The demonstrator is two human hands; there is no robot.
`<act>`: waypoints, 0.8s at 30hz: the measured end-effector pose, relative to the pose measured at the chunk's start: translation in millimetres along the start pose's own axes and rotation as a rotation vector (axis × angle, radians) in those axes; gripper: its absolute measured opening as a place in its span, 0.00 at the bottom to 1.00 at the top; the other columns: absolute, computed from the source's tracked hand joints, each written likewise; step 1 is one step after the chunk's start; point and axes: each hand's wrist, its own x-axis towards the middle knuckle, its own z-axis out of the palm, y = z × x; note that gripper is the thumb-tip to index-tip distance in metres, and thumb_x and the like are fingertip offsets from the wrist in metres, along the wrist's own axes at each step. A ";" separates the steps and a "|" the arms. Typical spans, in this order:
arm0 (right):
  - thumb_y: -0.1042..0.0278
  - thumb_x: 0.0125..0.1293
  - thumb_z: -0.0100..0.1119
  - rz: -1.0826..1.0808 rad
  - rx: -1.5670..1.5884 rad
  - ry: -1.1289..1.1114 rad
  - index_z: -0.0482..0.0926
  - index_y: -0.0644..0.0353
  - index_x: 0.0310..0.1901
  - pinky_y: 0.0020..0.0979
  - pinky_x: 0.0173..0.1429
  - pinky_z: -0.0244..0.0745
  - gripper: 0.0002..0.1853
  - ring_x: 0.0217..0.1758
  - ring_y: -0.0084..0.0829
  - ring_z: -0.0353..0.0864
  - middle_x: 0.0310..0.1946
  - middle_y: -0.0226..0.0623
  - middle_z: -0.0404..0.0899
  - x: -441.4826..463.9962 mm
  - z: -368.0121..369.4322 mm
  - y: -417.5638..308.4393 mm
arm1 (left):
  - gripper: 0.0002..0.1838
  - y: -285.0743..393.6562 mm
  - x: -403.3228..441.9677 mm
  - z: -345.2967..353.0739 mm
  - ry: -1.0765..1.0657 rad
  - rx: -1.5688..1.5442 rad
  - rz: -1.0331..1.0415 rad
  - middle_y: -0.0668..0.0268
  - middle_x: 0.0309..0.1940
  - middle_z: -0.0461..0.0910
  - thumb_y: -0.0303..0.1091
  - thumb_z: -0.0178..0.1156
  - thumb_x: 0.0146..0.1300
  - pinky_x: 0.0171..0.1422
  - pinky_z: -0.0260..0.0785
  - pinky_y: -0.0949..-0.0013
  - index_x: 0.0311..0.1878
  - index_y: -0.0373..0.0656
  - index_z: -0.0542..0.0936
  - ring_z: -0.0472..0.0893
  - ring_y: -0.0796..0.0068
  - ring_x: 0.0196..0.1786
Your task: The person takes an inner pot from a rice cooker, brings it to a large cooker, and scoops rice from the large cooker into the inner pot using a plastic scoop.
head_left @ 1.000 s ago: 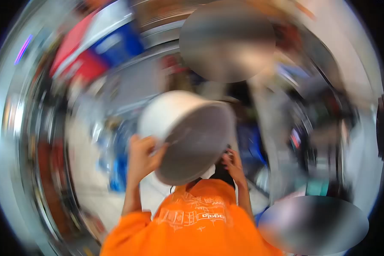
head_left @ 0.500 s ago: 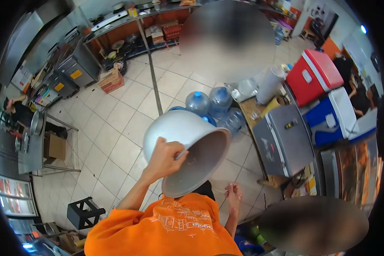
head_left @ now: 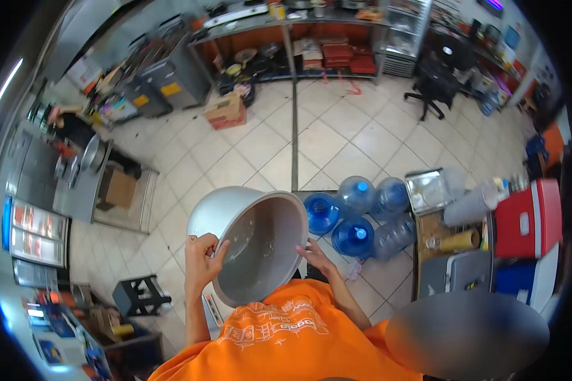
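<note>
A large, deep silver metal pot is tilted in front of my orange shirt, its wide mouth facing right and up toward me. Its grey inside shows a few pale specks. My left hand is closed on the pot's left rim, thumb over the edge. At the right rim, my right hand has its fingers at the edge, seemingly gripping it lightly. The pot's underside and back are hidden.
Several big blue water jugs stand on the tiles right of the pot. Beyond them is a table with a grey cooler and a red cooler. A black stool is at left, a cardboard box ahead, an office chair farther back.
The view has turned to the right. My right hand has come up from beside my body to the pot's right rim. The pot's mouth now faces more toward me; my left hand keeps its grip.
</note>
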 end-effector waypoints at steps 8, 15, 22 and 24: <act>0.47 0.64 0.65 0.091 0.276 -0.437 0.64 0.60 0.67 0.32 0.45 0.77 0.37 0.49 0.28 0.80 0.49 0.39 0.80 132.0 30.9 -125.9 | 0.22 -78.3 97.0 0.2 0.159 0.026 -0.162 0.62 0.12 0.59 0.31 0.70 0.53 0.34 0.51 0.64 0.17 0.39 0.65 0.56 0.66 0.18; 0.60 0.65 0.66 0.059 0.377 -0.218 0.67 0.57 0.63 0.30 0.44 0.76 0.28 0.44 0.25 0.81 0.43 0.39 0.82 271.3 73.1 -219.3 | 0.21 -187.1 253.2 2.2 0.190 -0.061 -0.248 0.62 0.14 0.59 0.34 0.68 0.58 0.31 0.50 0.64 0.19 0.38 0.66 0.55 0.66 0.20; 0.75 0.68 0.58 -0.177 0.415 0.048 0.68 0.61 0.53 0.27 0.43 0.75 0.15 0.39 0.22 0.79 0.37 0.36 0.81 375.3 32.4 -277.7 | 0.25 -245.7 433.9 49.2 0.071 -0.113 -0.144 0.61 0.14 0.55 0.36 0.66 0.62 0.25 0.45 0.62 0.20 0.35 0.62 0.54 0.69 0.19; 0.78 0.68 0.56 -0.128 0.411 0.125 0.68 0.62 0.54 0.27 0.43 0.74 0.15 0.39 0.22 0.79 0.37 0.36 0.81 398.3 19.4 -291.9 | 0.25 -253.3 488.6 76.9 0.020 -0.130 -0.117 0.61 0.15 0.55 0.36 0.66 0.62 0.25 0.46 0.62 0.20 0.35 0.62 0.54 0.69 0.19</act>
